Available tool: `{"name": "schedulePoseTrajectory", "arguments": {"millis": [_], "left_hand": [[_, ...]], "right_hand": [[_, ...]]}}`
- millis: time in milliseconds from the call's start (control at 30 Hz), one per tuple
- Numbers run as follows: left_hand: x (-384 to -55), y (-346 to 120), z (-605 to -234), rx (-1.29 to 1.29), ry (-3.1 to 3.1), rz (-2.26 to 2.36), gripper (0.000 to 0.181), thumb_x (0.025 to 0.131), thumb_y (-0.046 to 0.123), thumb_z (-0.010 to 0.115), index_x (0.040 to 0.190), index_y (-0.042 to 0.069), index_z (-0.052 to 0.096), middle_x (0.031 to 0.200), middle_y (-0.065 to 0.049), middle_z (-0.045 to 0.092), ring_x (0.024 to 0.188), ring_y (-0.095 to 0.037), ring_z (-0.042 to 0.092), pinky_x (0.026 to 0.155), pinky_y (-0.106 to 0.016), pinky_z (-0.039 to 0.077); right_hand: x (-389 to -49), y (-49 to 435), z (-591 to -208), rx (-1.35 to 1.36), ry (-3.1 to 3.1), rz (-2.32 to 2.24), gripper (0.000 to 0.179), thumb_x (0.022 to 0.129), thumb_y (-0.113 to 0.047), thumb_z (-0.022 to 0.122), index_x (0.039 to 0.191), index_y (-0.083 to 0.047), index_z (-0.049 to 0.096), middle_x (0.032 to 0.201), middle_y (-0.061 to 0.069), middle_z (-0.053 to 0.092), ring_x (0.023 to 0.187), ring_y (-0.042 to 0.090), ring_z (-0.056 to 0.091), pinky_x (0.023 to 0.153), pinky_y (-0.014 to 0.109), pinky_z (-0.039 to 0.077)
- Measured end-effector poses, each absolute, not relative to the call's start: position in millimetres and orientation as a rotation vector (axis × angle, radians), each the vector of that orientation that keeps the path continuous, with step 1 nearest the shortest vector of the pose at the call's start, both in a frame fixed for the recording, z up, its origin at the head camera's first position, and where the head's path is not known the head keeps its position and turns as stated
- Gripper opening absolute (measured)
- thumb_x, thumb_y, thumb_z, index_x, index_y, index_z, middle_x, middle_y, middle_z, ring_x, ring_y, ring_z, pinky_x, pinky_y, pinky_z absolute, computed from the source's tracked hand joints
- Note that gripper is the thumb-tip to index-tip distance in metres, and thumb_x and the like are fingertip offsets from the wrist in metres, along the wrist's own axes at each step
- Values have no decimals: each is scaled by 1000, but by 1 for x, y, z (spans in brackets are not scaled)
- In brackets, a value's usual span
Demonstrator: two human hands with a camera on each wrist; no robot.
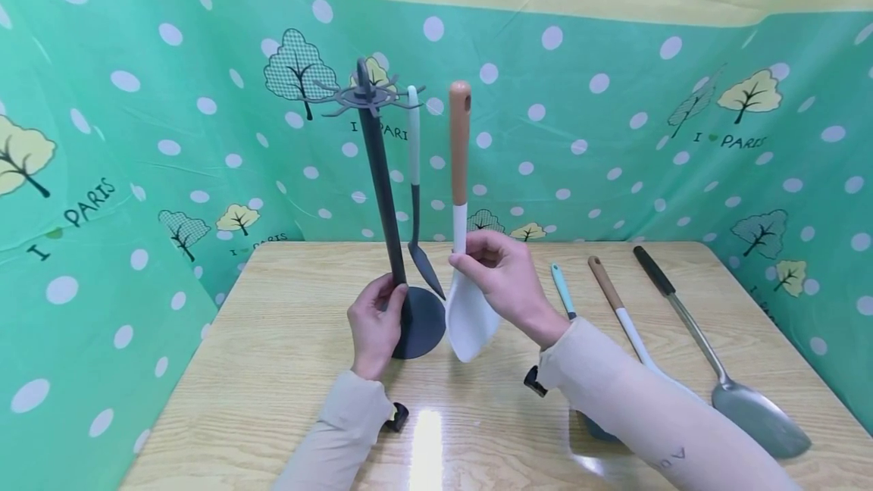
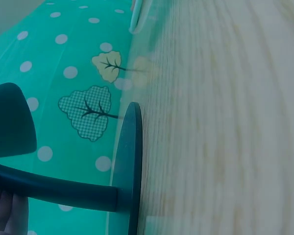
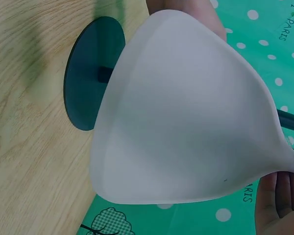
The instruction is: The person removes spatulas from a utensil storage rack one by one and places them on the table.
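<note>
A dark utensil stand (image 1: pixel 382 180) with a round base and a ring of hooks on top rises from the table. Low on its post, my left hand (image 1: pixel 377 324) grips it just above the base. From one hook hangs a utensil with a mint handle and dark head (image 1: pixel 416 211). My right hand (image 1: pixel 501 279) pinches a white spatula (image 1: pixel 470 317) by its neck, wooden handle up and blade down, to the right of the stand. In the right wrist view the broad white blade (image 3: pixel 186 112) hides part of the stand's post; the base (image 3: pixel 90 73) shows behind it.
On the right of the wooden table (image 1: pixel 286 400) lie a mint-handled utensil (image 1: pixel 562 286), a white utensil with a wooden handle (image 1: pixel 630 332) and a metal turner with a black handle (image 1: pixel 757 408). My right sleeve covers parts of the first two. A green dotted curtain (image 1: pixel 580 97) surrounds the table.
</note>
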State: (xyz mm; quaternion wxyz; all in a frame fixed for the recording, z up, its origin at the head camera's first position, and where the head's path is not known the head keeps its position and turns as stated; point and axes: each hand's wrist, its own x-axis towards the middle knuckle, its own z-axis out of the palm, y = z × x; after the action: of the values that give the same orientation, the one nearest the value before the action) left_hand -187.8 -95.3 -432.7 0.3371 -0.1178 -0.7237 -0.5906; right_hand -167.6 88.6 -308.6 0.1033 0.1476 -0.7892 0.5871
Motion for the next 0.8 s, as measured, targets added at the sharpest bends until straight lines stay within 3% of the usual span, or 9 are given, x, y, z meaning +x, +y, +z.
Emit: {"name": "schedulePoseTrajectory", "arguments": {"millis": [433,800], "left_hand": [[-188,-96,-433,-279,-1888,-1564,16,85,-5,67,101,-8,68,90,-21,69,80,-33,67,75,-39,56],[-187,-95,-432,-279,-1887,-1574,17,85,-5,67,102,-9,67,89,-22,69,80,-33,67,74,-50,54]], "right_hand": [[-187,115,-338,283,-2425,1699,18,85,-27,74,98,-15,71,91,6,67,82,21,64,71,38,54],[-185,129,-342,227,-2445,1715,18,85,-22,73,98,-9,70,90,9,65,81,23,63,74,37,55]]}}
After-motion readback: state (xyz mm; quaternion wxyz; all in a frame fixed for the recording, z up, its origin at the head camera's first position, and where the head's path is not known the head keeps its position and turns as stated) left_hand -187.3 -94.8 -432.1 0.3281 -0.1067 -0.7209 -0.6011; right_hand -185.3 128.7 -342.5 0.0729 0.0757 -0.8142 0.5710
